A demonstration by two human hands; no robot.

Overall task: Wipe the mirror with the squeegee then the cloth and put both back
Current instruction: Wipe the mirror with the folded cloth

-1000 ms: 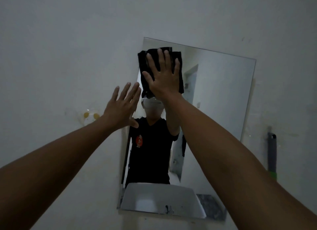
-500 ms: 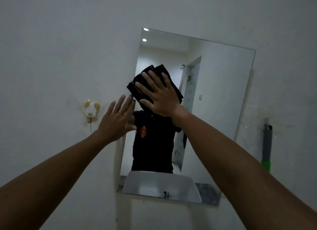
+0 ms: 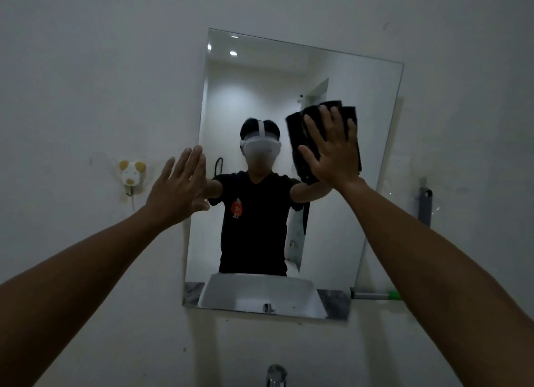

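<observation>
we are in the cloth step: our right hand [image 3: 332,152], fingers spread, presses the black cloth [image 3: 297,143] flat on the mirror [image 3: 372,184] at its right side, our left hand [image 3: 176,190] spread and empty at its left edge, so next we judge the lower glass needs wiping.

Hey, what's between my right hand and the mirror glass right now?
In the head view, a folded black cloth lies between the right hand and the mirror, with the open palm pressing it flat against the glass.
</observation>
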